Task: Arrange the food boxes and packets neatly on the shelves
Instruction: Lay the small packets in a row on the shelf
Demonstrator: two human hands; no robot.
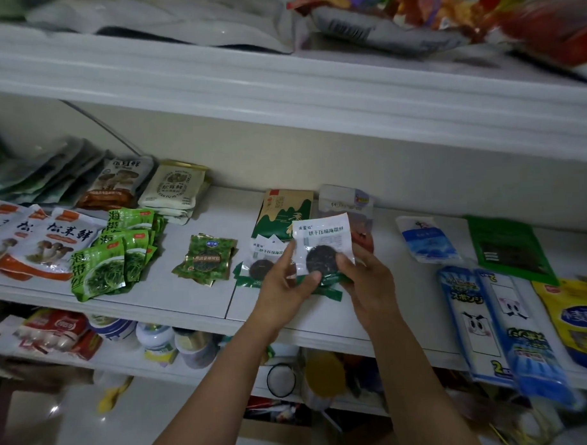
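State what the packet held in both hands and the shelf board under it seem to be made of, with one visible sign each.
Held packet: seemingly thin plastic film, glossy; a clear window shows the dark disc inside.
Shelf board: white, smooth, faintly shiny, probably painted or laminated board; core unseen.

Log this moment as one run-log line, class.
left hand: holding seaweed packet | right hand: same packet | matching packet: on middle shelf

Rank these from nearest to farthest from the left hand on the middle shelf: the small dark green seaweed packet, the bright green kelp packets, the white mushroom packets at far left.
1. Small dark green seaweed packet: lying alone just left of the left hand.
2. Bright green kelp packets: an overlapping stack further left.
3. White mushroom packets: farthest, at the shelf's left end.
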